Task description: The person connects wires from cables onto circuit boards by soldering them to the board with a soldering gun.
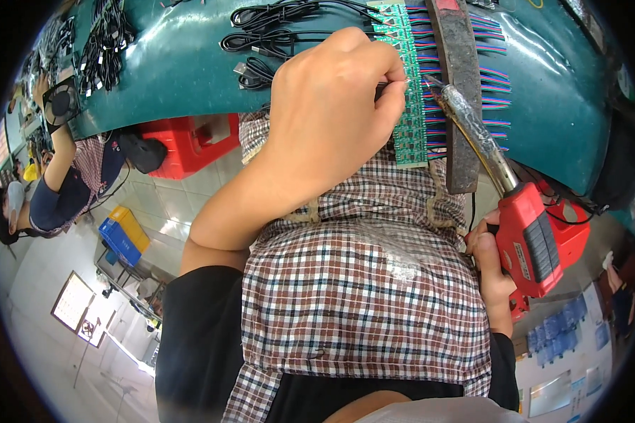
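Note:
My left hand [335,106] is closed in a pinch at the left edge of a long green circuit board panel [410,134]. A bit of black cable [381,90] shows between its thumb and forefinger, the rest hidden by the hand. My right hand [492,261] grips a red soldering gun [533,243], whose long metal barrel slants up to the board. Its tip is near the board's right edge, close to my left fingertips. A dark heavy bar [461,141] lies across the thin coloured wires [492,77] that run out from the board.
Coiled black cables [261,42] with plugs lie left of the board on the green tabletop [176,63]. More bundled cables [106,42] are farther left. A red stool [190,144] stands under the table. At far left another person's arm [62,148] reaches near a small black fan [61,104].

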Action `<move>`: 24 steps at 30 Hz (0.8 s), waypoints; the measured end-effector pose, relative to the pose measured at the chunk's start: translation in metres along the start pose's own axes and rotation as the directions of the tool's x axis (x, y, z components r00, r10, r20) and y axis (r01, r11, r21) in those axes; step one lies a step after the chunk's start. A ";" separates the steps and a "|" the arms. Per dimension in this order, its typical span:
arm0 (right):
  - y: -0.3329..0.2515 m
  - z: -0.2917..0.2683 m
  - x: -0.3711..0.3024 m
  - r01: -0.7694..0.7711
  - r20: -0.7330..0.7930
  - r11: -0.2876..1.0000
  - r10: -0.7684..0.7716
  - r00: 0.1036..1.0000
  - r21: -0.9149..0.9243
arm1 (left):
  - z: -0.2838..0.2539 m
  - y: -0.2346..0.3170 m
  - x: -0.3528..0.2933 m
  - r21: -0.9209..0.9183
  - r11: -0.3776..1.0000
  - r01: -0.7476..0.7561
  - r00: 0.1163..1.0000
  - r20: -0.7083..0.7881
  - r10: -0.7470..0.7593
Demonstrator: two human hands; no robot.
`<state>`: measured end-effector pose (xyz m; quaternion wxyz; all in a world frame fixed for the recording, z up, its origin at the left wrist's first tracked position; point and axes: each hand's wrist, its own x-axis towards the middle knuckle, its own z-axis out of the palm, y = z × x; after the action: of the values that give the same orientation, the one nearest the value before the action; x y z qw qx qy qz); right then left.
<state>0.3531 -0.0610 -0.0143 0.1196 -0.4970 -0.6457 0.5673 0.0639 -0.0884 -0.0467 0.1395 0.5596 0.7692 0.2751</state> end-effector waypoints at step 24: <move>0.006 0.004 0.009 -0.055 0.040 0.971 0.047 0.998 0.233 | 0.002 -0.001 0.002 0.029 1.000 0.001 1.000 -0.019 -0.001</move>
<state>0.3491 -0.0569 -0.0248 0.1517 -0.4864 -0.5633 0.6505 0.0635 -0.0864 -0.0488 0.1240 0.5585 0.7748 0.2691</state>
